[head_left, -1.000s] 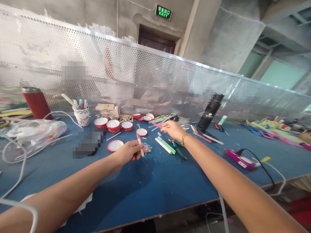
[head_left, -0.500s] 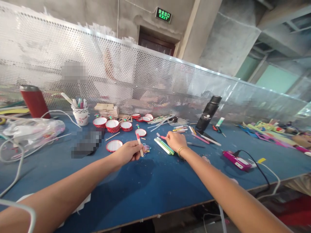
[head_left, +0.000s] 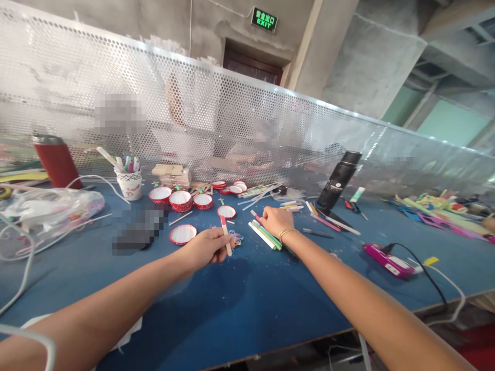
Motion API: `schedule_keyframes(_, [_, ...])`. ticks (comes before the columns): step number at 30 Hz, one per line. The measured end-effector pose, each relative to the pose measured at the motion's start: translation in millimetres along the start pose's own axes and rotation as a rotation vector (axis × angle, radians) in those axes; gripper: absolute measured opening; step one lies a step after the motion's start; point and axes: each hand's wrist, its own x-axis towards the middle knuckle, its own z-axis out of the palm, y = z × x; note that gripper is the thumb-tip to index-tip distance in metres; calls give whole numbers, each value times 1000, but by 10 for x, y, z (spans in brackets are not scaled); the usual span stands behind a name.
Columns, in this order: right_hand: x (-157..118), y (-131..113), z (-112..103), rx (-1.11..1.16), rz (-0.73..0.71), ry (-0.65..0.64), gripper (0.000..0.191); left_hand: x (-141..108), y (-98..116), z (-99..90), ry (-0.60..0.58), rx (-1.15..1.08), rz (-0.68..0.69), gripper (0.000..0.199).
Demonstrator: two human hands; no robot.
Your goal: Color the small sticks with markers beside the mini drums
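Observation:
My left hand (head_left: 211,246) is closed on a flat wooden stick (head_left: 227,238) whose upper end is red. Beside its fingers lies a small heap of coloured loops (head_left: 236,238). My right hand (head_left: 277,221) rests over the table with its fingers closed round a pink marker (head_left: 257,217), only one end of which shows. Green and white markers (head_left: 266,234) lie side by side just below that hand. Red-rimmed white round pieces, one single (head_left: 183,234) and others stacked (head_left: 180,200), sit left of and behind my left hand.
On the blue table (head_left: 216,309) stand a red tumbler (head_left: 58,162), a paper cup of pens (head_left: 129,184) and a black bottle (head_left: 338,180). A magenta device (head_left: 389,261) with cables lies right; a perforated metal screen (head_left: 232,129) runs behind.
The view has shifted slightly, so the things at the right appear further right. Both hands keep nearly the same places and grips.

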Motion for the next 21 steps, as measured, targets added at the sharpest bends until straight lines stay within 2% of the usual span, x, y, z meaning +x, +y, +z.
schedule_keyframes(4, [156, -54, -8, 1, -55, -33, 29, -12, 6, 1, -3, 1, 4, 39])
schedule_keyframes(11, [385, -93, 56, 11, -178, -197, 41, -31, 27, -6, -10, 4, 1, 37])
schedule_keyframes(16, [355, -45, 90, 24, -202, -175, 33, -14, 20, -8, -25, 15, -1, 36])
schedule_keyframes(21, [206, 14, -61, 27, -200, -94, 36, -17, -5, -4, -37, 9, 1, 34])
